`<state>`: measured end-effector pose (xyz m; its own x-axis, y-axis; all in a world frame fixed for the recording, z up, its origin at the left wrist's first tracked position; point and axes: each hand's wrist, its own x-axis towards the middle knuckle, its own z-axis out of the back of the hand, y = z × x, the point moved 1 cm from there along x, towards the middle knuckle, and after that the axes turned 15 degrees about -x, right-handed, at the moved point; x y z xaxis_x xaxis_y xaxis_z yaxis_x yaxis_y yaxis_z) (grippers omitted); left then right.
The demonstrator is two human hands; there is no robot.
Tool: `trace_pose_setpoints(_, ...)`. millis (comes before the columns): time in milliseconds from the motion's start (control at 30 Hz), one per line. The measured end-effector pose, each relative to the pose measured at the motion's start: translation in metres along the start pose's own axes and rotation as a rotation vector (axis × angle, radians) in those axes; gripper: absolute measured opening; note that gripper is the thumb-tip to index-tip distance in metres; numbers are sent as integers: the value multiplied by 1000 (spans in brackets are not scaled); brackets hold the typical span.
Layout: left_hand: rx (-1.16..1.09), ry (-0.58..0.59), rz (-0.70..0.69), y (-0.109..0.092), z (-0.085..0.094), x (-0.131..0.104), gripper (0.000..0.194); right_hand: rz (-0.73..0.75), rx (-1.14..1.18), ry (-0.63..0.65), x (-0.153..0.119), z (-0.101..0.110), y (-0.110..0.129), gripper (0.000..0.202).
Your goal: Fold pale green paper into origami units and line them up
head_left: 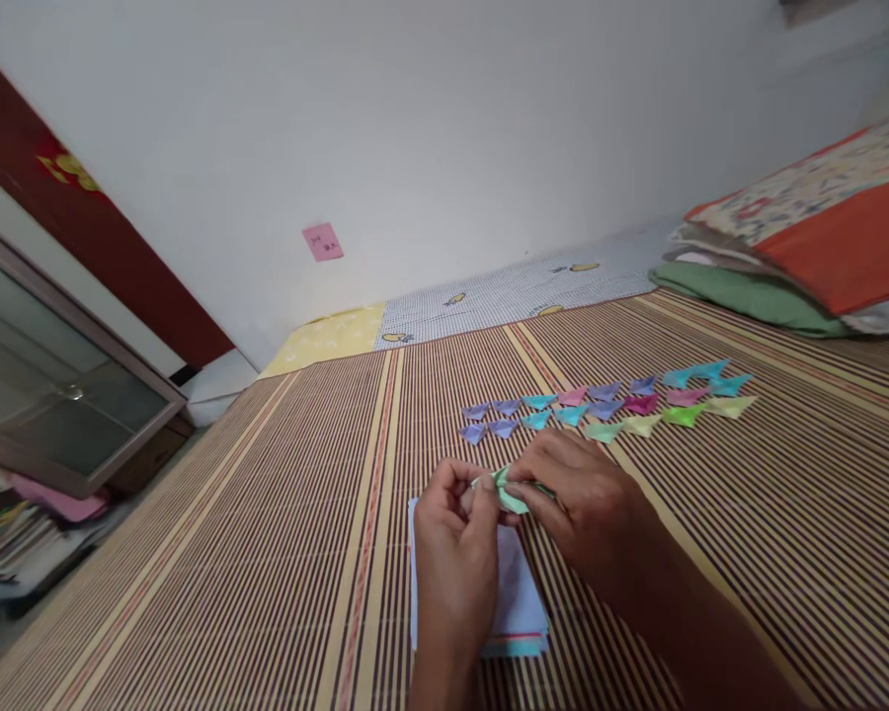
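Between my two hands is a small light green folded paper (511,500). My left hand (463,533) pinches its left side between thumb and fingers. On the other side, my right hand (574,489) grips it with thumb and forefinger, hiding part of its shape. Below my left hand lies a stack of paper sheets (519,592), pale lavender on top with coloured edges at the bottom. Beyond my hands, several small folded paper boats (606,408) in purple, blue, pink, green and yellow stand in rows.
Everything rests on a striped bamboo mat (288,533). Folded bedding (851,237) is piled at the far right. A checked cloth (474,301) runs along the white wall, where a pink note (323,242) is stuck. At left stands a glass-doored cabinet (66,375).
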<state>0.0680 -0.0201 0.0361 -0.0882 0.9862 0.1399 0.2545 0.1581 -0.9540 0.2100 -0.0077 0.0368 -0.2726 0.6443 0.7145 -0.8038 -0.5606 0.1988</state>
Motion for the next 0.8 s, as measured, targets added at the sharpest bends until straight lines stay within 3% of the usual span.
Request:
trace_pose_setpoints(100, -11, -29, 7, 2, 1, 0, 21, 13, -19, -17, 0, 1, 1, 27)
trace_pose_setpoints(200, 88, -52, -79, 2, 1, -1, 14, 4, -36, 16, 1, 1, 2, 27)
trace_pose_setpoints(267, 199, 11, -169, -1, -1, -3, 7, 4, -31, 31, 1, 1, 2, 29)
trace_pose_setpoints(400, 377, 147, -269, -7, -3, -4, 20, 27, -49, -12, 1, 1, -1, 29)
trace_pose_setpoints(800, 576, 293, -164, -8, 4, -1, 16, 77, 18, 50, 2, 4, 1, 29)
